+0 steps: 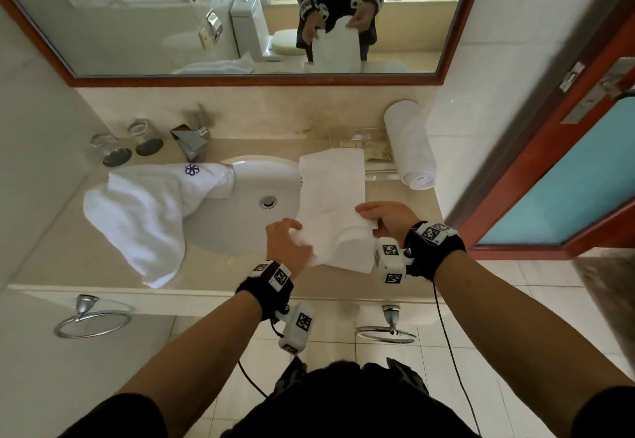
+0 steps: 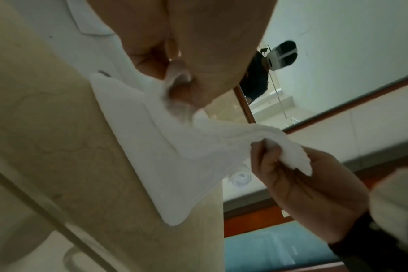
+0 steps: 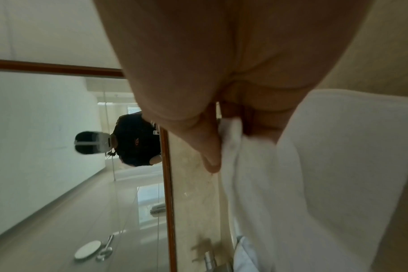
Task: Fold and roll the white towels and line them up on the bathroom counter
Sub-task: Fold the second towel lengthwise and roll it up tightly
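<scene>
A folded white towel (image 1: 331,197) lies lengthwise on the counter, partly over the sink's right rim. My left hand (image 1: 287,242) grips its near left corner, and my right hand (image 1: 385,219) pinches its near right corner, lifting the near end. In the left wrist view the towel (image 2: 165,162) stretches from my left fingers to my right hand (image 2: 298,184). The right wrist view shows thumb and fingers pinching the towel (image 3: 314,184). A rolled white towel (image 1: 410,145) lies at the counter's back right. An unfolded white towel (image 1: 144,211) with a purple logo drapes over the sink's left rim.
The beige counter (image 1: 240,283) holds a white sink (image 1: 247,211), a chrome faucet (image 1: 192,142), two glasses (image 1: 127,144) at the back left and a clear tray (image 1: 364,149) behind the towel. A mirror (image 1: 240,8) hangs above. A red-framed door (image 1: 556,180) stands at the right.
</scene>
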Tool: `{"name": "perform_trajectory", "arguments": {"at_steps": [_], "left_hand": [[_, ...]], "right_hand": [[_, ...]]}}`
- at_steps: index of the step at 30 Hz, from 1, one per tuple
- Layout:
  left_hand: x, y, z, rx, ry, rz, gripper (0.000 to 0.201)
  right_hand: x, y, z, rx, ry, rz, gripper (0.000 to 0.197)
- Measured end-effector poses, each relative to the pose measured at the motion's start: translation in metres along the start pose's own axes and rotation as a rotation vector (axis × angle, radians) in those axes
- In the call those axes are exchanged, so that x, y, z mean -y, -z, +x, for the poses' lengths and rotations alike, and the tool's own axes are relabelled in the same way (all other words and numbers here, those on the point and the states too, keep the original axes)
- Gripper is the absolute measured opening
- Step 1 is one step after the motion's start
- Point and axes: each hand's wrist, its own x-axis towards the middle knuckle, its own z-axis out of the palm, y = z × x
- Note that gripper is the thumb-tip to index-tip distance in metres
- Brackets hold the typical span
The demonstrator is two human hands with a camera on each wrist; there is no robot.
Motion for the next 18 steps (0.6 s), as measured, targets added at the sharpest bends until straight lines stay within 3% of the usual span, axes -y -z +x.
{"name": "perform_trajectory", "arguments": {"at_steps": [3, 6, 8, 11, 14, 18], "left_hand": [[0.014, 0.01, 0.013, -0.129, -0.05, -0.022, 0.015], [0.009, 0.023, 0.014, -0.22, 0.117, -0.301, 0.028], [0.004, 0.025, 0.008, -0.179, 0.289, -0.604, 0.031], [0.001, 0.03, -0.004, -0.093, 0.373, -0.873, 0.031], [0.006, 0.031, -0.009, -0.047, 0.359, -0.853, 0.032], [0.019, 0.028, -0.014, -0.051, 0.309, -0.622, 0.022]], "right_hand": [[-0.004, 0.004, -0.007, 0.044, -0.025, -0.087, 0.016], [-0.011, 0.004, -0.013, 0.029, -0.027, -0.018, 0.016], [-0.015, 0.001, -0.019, 0.017, -0.019, 0.008, 0.016], [-0.025, -0.006, -0.025, -0.014, -0.027, 0.051, 0.02], [-0.034, -0.009, -0.03, -0.055, -0.036, 0.105, 0.021], [-0.045, -0.009, -0.041, -0.056, -0.059, 0.079, 0.028]]}}
